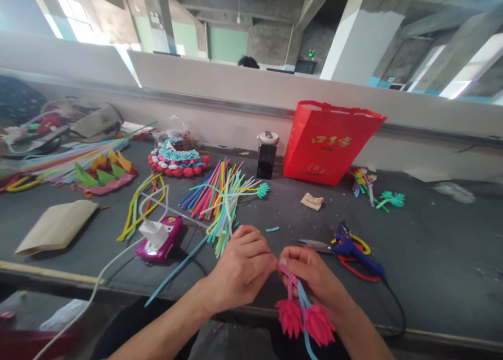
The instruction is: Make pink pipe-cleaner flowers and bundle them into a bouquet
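My left hand [241, 265] and my right hand [312, 276] meet at the near edge of the dark table [432, 244]. Both are closed in a pinch on the top of a small bunch of pipe-cleaner stems [293, 284], pink and blue. Two pink flower heads [304, 320] hang downward from the stems, below my right hand. A long blue pipe cleaner [176, 271] lies slanted beside my left hand.
A heap of coloured pipe cleaners [220, 195] lies ahead. A purple power strip [161, 237] with a white plug sits left. A blue glue gun [357, 255] and scissors [314, 243] lie right. A red bag [330, 140], dark bottle [266, 155], craft cake [177, 158] stand behind.
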`<state>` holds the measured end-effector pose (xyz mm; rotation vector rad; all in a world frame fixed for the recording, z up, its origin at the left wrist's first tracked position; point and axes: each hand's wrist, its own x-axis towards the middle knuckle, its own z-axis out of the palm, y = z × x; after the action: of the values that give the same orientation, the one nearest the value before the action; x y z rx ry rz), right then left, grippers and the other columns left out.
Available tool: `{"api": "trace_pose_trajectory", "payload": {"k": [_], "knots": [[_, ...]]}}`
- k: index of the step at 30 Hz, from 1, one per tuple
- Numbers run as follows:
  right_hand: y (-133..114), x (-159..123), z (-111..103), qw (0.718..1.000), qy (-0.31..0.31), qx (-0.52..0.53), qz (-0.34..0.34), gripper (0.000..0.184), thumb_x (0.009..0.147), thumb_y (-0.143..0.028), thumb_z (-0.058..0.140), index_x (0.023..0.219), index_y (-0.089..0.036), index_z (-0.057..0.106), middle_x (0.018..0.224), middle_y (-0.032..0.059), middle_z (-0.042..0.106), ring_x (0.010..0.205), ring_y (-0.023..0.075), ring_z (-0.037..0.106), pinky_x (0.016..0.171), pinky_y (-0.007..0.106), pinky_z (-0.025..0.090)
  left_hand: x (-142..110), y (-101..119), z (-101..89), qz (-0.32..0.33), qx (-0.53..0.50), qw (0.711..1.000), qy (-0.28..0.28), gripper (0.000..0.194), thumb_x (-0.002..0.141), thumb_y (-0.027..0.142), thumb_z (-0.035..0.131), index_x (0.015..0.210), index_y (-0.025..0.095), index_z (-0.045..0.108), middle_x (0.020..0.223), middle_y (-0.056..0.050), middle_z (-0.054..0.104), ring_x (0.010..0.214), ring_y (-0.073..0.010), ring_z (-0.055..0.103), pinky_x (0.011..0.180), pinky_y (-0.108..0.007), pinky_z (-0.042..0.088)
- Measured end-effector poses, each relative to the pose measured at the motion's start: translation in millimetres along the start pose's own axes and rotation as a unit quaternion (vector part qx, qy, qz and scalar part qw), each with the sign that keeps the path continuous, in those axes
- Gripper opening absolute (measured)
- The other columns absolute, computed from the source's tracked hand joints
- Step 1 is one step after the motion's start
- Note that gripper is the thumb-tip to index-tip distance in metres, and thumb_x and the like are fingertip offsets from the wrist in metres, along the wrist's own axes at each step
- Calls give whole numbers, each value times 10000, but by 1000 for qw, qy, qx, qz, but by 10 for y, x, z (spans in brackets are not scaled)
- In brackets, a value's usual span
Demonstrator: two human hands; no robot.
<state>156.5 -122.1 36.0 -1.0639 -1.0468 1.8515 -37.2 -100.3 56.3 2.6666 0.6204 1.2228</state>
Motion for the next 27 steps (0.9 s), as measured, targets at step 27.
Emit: {"api": "trace_pose_trajectory", "payload": {"k": [27], "knots": [[-135, -78, -37, 896, 96, -403, -161, 109, 841, -269, 645, 804, -193, 714, 752, -3, 697, 719, 152, 628, 671, 241, 470, 21, -58, 82, -182, -39, 974, -131, 127, 875, 119, 526, 826, 157, 637, 768, -28, 623, 777, -167, 543, 751, -321, 352]]}}
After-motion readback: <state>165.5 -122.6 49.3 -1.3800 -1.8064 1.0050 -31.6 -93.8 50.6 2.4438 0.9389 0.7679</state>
